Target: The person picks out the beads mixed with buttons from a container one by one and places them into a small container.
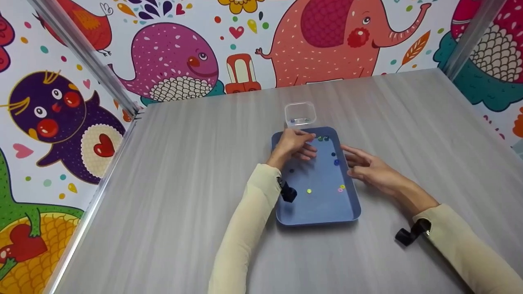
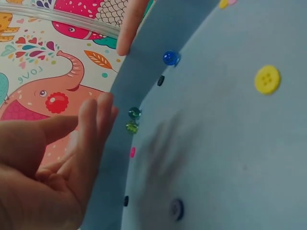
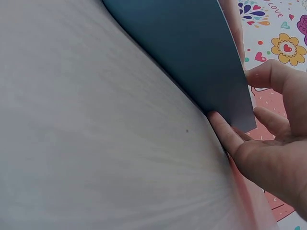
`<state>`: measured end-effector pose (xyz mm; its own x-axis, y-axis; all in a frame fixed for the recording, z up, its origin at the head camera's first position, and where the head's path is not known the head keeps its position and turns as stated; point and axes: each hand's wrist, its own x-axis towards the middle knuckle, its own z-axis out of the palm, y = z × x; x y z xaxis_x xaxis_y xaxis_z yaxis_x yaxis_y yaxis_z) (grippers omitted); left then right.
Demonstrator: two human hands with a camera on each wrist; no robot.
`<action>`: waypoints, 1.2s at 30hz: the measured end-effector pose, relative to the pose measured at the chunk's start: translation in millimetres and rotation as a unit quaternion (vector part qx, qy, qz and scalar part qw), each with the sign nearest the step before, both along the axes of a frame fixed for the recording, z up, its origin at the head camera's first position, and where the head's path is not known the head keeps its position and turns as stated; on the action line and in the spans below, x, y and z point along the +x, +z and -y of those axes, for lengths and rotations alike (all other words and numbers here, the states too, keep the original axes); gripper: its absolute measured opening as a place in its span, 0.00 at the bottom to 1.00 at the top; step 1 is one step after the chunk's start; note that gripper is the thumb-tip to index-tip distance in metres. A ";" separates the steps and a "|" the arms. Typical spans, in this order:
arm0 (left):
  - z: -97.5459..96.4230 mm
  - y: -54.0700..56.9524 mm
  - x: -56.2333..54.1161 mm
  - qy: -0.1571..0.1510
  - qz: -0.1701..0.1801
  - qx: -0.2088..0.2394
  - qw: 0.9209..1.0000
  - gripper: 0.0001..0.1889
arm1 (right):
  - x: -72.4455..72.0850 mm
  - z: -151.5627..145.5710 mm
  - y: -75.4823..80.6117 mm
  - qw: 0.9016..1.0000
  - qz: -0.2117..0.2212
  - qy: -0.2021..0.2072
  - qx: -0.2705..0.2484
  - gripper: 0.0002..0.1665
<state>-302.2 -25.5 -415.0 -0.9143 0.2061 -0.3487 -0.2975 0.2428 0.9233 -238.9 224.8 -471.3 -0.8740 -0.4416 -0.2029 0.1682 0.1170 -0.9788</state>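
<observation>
The left hand (image 1: 293,143) is hovering over a blue tray (image 1: 314,210) of buttons (image 1: 309,191), its hold impossible to tell; the right hand (image 1: 374,169), fingers spread, is touching the tray's side.

From the head view we cannot tell whether the left hand (image 1: 295,145) pinches anything; it hides part of the blue tray (image 1: 316,210) near the far left corner. The specks (image 1: 300,121) inside the clear container (image 1: 300,110) are too small for us to name. The left sleeve (image 1: 240,239) runs off the bottom edge. In the right wrist view, we find the tray's wall hiding its contents and cut off above.
</observation>
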 end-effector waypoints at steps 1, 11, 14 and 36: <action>-1.2 -1.0 -0.9 -0.001 0.002 0.002 1.000 0.20 | 0.0 -0.1 0.2 1.000 0.001 0.000 0.000 0.47; -13.5 -6.6 -9.5 0.007 0.031 0.023 0.999 0.22 | 0.2 -0.5 2.2 1.000 0.005 0.002 -0.001 0.46; -16.2 -9.2 -12.0 0.013 0.029 0.023 0.999 0.21 | 0.0 -0.9 2.5 1.000 0.005 0.002 -0.003 0.46; -17.8 -28.4 -22.0 0.050 0.067 0.074 0.994 0.18 | -0.9 -0.1 3.0 1.000 0.007 -0.008 0.007 0.47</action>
<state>-324.1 -7.6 -443.5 -0.8805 0.1753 -0.4404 -0.4351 0.0697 0.8977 -239.8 224.9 -468.2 -0.8774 -0.4251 -0.2223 0.1845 0.1286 -0.9744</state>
